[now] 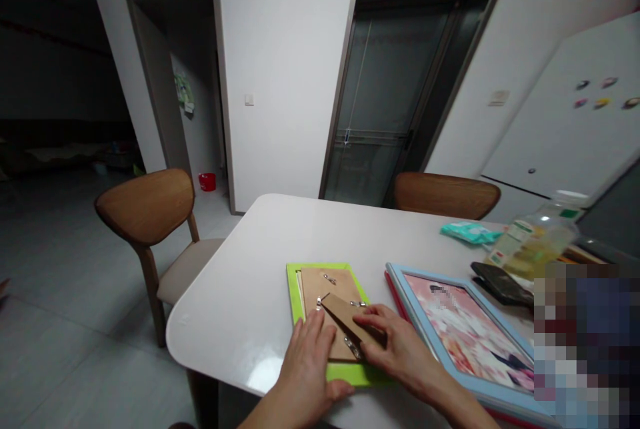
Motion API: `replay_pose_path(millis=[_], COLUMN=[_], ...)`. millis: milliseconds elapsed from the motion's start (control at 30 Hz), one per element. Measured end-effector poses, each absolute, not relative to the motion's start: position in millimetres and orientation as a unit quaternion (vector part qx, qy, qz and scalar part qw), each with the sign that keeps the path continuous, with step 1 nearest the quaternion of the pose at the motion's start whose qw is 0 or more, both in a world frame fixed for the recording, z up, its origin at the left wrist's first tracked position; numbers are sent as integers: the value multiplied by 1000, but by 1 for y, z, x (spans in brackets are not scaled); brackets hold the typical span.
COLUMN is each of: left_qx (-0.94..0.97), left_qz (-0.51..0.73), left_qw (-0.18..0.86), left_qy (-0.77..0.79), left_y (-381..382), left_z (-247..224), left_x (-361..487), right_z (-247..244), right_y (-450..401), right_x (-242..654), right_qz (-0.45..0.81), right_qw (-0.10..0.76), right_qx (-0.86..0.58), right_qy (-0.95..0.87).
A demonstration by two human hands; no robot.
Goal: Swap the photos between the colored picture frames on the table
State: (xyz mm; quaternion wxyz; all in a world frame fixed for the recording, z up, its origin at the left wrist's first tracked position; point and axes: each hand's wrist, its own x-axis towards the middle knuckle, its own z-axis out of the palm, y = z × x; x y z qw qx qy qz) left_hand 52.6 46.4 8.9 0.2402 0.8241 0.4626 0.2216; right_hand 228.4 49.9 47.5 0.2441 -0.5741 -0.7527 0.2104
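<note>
White walls (285, 49) with a grey-framed glass door (390, 95) stand behind a glossy white tabletop (235, 295) with rounded corners, and one brown wooden chair (150, 205) is at its left side, another (445, 195) beyond the far edge. Near the front edge lies a lime-green rectangular picture frame (294, 295), back side up, with a thin brown backing board (311, 281) within its border. Small metal fittings (329, 278) dot the board.

The left hand (307, 362) lies over the board's near left part, fingers extended and gripping nothing. The right hand (400, 342) has its fingers and thumb closed on a narrow brown support flap (347, 312), which is tilted up from the board.

The frame looks light and rigid; its green rim seems the sound place to hold it. The board and flap look stiff but thin, so the flap is likely best held along its edges, without forcing it sideways. The metal fittings may snag a fingertip. Whether the front has glass cannot be told.

Beside the right hand is a larger light-blue frame (417, 315) with a pink picture; farther off are a turquoise packet (470, 233) and a clear bottle (537, 242) of yellowish liquid.
</note>
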Motion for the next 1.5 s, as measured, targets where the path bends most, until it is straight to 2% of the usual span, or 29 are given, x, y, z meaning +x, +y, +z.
replay_pose_path(millis=[200, 400, 733, 1000, 1133, 1500], left_qx=[849, 837, 851, 858, 851, 839], left_qz=[212, 213, 229, 178, 199, 230], left_qw=[237, 259, 183, 142, 136, 198], left_qy=[422, 433, 435, 461, 467, 452], left_y=[51, 55, 52, 53, 46, 50], left_z=[20, 26, 14, 29, 25, 18], left_x=[23, 0, 2, -15, -8, -3], right_z=[46, 32, 26, 10, 12, 15], right_y=[45, 60, 72, 61, 52, 76], right_x=[217, 210, 199, 190, 187, 186], right_qz=[235, 159, 104, 44, 30, 96], right_qw=[241, 271, 249, 226, 226, 203], right_qx=[-550, -569, -568, -552, -549, -453], right_qy=[-764, -760, -778, -801, -804, -863])
